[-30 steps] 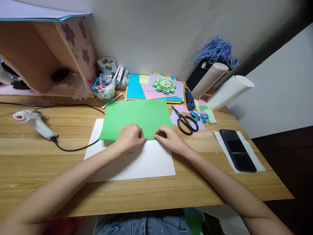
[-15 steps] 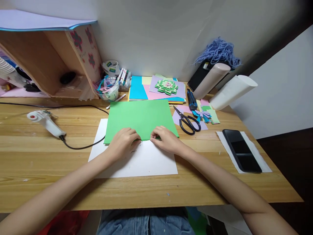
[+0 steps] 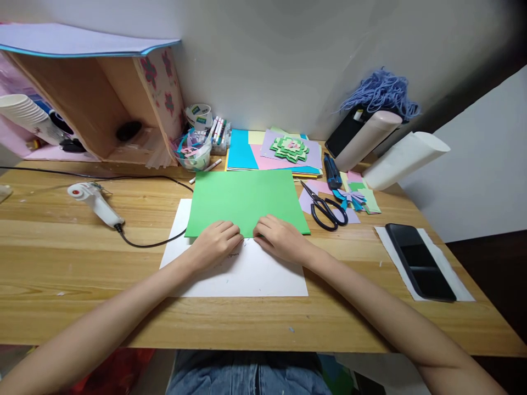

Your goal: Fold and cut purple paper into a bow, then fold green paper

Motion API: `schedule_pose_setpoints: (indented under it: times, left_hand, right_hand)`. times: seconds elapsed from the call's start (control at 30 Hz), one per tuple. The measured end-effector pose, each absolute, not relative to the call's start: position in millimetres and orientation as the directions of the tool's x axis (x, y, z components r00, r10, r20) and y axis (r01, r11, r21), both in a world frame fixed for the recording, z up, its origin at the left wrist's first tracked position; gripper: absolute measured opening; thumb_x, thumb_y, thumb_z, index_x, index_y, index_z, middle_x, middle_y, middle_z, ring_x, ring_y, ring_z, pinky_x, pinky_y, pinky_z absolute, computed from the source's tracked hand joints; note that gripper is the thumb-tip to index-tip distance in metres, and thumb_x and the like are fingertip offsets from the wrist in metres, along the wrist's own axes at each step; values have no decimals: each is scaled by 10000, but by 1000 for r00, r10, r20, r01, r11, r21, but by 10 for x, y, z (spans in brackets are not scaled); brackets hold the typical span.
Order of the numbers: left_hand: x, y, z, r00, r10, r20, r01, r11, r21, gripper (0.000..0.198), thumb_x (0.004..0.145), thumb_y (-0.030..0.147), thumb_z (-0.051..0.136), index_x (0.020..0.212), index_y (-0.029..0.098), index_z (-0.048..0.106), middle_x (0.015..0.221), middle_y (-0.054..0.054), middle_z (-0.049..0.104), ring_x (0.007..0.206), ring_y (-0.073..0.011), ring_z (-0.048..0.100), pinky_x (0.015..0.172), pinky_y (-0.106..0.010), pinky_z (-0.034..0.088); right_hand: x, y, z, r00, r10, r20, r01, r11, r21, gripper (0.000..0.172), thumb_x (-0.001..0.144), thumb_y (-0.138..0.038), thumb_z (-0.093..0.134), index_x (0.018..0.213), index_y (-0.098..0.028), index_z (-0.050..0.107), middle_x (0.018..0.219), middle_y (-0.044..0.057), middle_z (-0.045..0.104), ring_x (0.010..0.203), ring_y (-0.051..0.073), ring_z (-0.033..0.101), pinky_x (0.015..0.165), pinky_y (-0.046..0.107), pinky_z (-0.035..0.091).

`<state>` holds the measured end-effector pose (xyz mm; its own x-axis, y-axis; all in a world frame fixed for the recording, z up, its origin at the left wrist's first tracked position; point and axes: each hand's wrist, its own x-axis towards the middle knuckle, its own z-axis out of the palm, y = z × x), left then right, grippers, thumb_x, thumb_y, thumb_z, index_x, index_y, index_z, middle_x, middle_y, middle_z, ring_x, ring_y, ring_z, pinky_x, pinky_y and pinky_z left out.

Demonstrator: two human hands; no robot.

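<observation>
A green sheet of paper (image 3: 247,197) lies on a larger white sheet (image 3: 242,271) in the middle of the wooden desk (image 3: 82,263). My left hand (image 3: 216,241) and my right hand (image 3: 278,238) sit side by side at the green sheet's near edge. Both have their fingers curled and pinched on that edge, close to its middle. The fingertips almost touch each other.
A white glue gun (image 3: 96,202) with a black cord lies at the left. Black scissors (image 3: 327,208), a blue cutter (image 3: 331,171) and paper scraps lie to the right. A phone (image 3: 420,260) rests on paper far right. Coloured sheets (image 3: 263,153), markers and a scrap bowl (image 3: 193,153) stand behind.
The view has shifted, so everything sits further right in frame. My hands have stayed pinched on the green sheet's near edge and drawn slightly closer together.
</observation>
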<state>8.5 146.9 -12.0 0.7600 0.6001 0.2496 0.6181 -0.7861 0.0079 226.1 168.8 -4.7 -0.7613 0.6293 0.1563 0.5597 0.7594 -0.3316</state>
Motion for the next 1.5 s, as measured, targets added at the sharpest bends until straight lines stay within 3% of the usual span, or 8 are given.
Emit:
schedule_pose_setpoints:
  times: [0.13,0.23,0.57,0.93,1.23,1.5]
  left_hand:
    - [109,1455,-114,728,633,263,638,-766,81,240,905,152,376,843,146,608,783,-62,602,740,-170,484,692,-314,365]
    - [131,1451,-95,701,658,273,652,-747,127,257,912,166,365,828,153,608,786,-59,612,735,-166,494,698,-316,368]
    - [185,1461,-125,616,714,332,747,-664,44,228,908,207,393,831,147,599,930,-82,633,820,-191,531,794,-358,347]
    - [171,1452,-109,439,863,249,830,-496,257,172,867,284,495,782,153,568,962,-77,600,885,-209,535,807,-388,334]
    - [315,1442,-110,428,879,212,725,-474,499,62,832,241,548,827,188,578,959,-32,592,927,-184,526,809,-359,338]
    - [341,1469,-81,332,931,151,774,-360,520,118,804,272,578,743,177,614,1009,-61,585,977,-224,519,819,-399,344]
  right_hand:
    - [2195,1698,-71,-790,589,168,550,803,-228,190,897,-151,395,806,-158,562,800,77,564,768,190,453,655,300,356]
    - [2169,1697,-73,-780,603,166,569,794,-215,192,885,-136,397,797,-154,567,792,82,558,766,193,447,654,304,361]
    - [2187,1690,-56,-677,731,92,637,644,-424,94,870,-184,464,835,-167,549,861,70,524,833,191,445,730,315,391]
    - [2139,1669,-87,-527,850,16,724,459,-515,97,815,-170,494,732,-175,543,767,46,537,766,181,458,705,312,385]
    - [2160,1719,-86,-560,828,13,672,463,-578,96,804,-185,507,729,-170,565,761,38,543,771,174,465,717,307,384]
    - [2147,1708,-66,-534,845,-23,709,433,-557,115,811,-209,511,727,-171,580,764,41,547,779,176,471,715,303,380]
